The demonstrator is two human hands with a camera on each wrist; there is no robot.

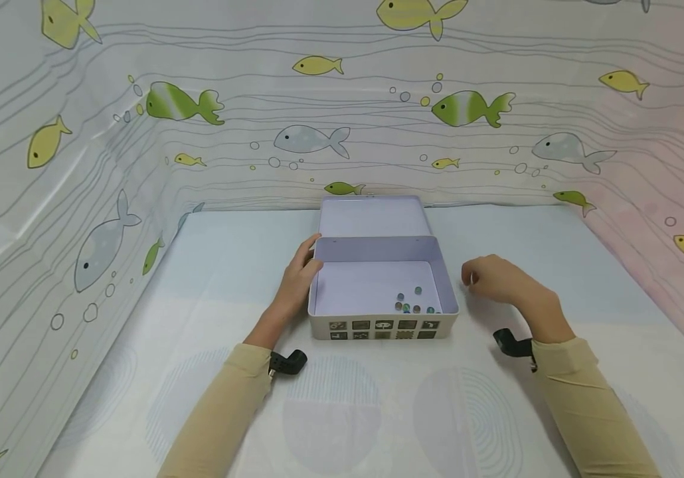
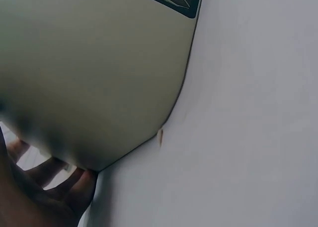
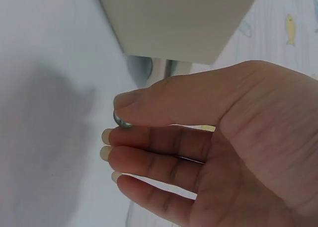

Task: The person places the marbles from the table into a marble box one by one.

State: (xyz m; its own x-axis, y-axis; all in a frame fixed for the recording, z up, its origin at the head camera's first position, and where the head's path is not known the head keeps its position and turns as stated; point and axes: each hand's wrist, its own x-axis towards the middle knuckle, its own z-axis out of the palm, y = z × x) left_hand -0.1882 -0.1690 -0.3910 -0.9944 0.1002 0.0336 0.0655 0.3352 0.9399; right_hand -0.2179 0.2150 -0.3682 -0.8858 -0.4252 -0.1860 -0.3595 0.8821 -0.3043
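A tin box [image 1: 378, 282] with a lilac inside stands on the table, its hinged lid [image 1: 372, 216] tipped back. Several glass marbles [image 1: 418, 291] lie in its front right part. My left hand [image 1: 297, 279] grips the box's left wall, the thumb at the rim and the other fingers along the outside. In the left wrist view those fingers [image 2: 79, 189] touch the wall near its bottom edge. To the right of the box, my right hand [image 1: 500, 282] is held apart from it. A glass marble [image 3: 120, 120] is pinched between its thumb and fingertips, mostly covered by the thumb.
Small pictures line the box's front wall [image 1: 384, 330]. A pale cloth [image 1: 228, 265] covers the table. Fish-patterned sheeting [image 1: 246, 99] rises at the back and both sides. Each wrist wears a small black camera [image 1: 288, 362].
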